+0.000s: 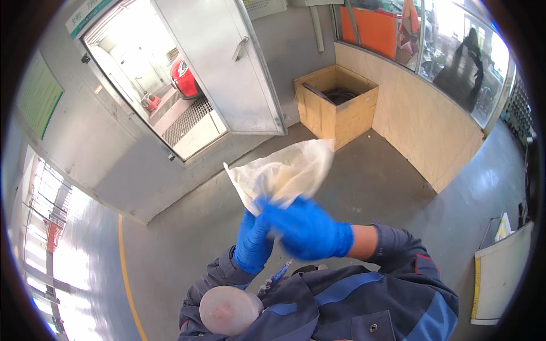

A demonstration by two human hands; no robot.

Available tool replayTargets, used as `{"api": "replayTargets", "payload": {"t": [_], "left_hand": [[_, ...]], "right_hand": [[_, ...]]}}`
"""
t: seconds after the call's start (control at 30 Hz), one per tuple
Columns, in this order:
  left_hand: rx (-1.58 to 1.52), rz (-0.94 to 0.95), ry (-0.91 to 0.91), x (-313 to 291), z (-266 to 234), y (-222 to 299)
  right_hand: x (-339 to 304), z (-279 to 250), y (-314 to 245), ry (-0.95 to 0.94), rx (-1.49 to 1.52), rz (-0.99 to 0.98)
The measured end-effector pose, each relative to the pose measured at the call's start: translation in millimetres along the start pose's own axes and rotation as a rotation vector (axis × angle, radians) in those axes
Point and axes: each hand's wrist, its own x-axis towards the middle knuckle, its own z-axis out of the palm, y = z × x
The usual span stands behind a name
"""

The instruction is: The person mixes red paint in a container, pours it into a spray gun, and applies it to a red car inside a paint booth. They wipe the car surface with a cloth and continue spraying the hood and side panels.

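Note:
A thin, off-white, see-through cloth (290, 170) is bunched at its lower end and fans out above my gloved hands. My left hand (253, 241), in a blue glove, grips its lower left corner, its fingers partly covered by the other hand. Over it crosses my right hand (313, 230), also blue-gloved and blurred by motion, with its fingers curled in against the cloth's gathered base. Below my left forearm is a rounded translucent cup (227, 310) with a pinkish patch. Beside it, a blue and metal fitting (276, 278) shows partly against my jacket.
A wooden box (341, 108) with dark coiled material stands against the wall ahead. Left of it, an open metal door (227, 62) shows a bright room with a red car (183, 79). A wooden panel (404, 113) runs below the windows. A white board (500, 278) leans at right.

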Motion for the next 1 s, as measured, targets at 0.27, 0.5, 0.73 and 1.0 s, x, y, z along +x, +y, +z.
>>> {"api": "replayTargets", "payload": {"t": [0.27,0.5,0.73,1.0], "left_hand": [[-0.093,0.193,0.306,191.5,-75.1,-13.8],[0.072,0.069,0.31,405.1,-107.7,2.6],[0.307,-0.033,0.337,525.1,-129.0,15.1],[0.196,0.27,0.576,662.8,-153.9,13.5]], "right_hand": [[98.5,-27.2,181.4,-0.003,0.565,0.008],[231.6,-128.8,419.2,0.527,-0.109,-0.024],[376.4,-246.1,635.6,0.392,0.255,0.232],[598.9,-297.1,824.3,0.499,-0.36,0.237]]}}
